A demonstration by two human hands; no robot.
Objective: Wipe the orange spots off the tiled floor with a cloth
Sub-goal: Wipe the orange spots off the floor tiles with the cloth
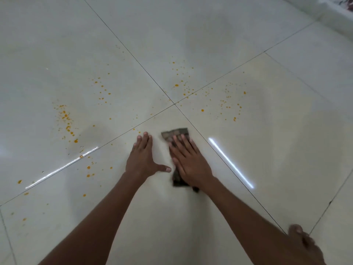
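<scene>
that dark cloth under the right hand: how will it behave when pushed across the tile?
Probably floppy: the cloth lies flat and creased under the right hand, so it should bunch unless pressed flat. The tiled floor is glossy and mirrors the lights, so it likely slides easily. It looks thin, likely light.

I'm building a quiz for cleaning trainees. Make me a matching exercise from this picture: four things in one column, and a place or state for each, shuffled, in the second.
Column 1
1. left hand
2. right hand
3. cloth
4. orange spots

Column 2
A. scattered over several tiles, not yet wiped
B. flat on bare floor, thumb spread out
C. dark, pinned against the floor
D. pressing down with straight fingers on fabric

Pairs: 1-B, 2-D, 3-C, 4-A
</scene>
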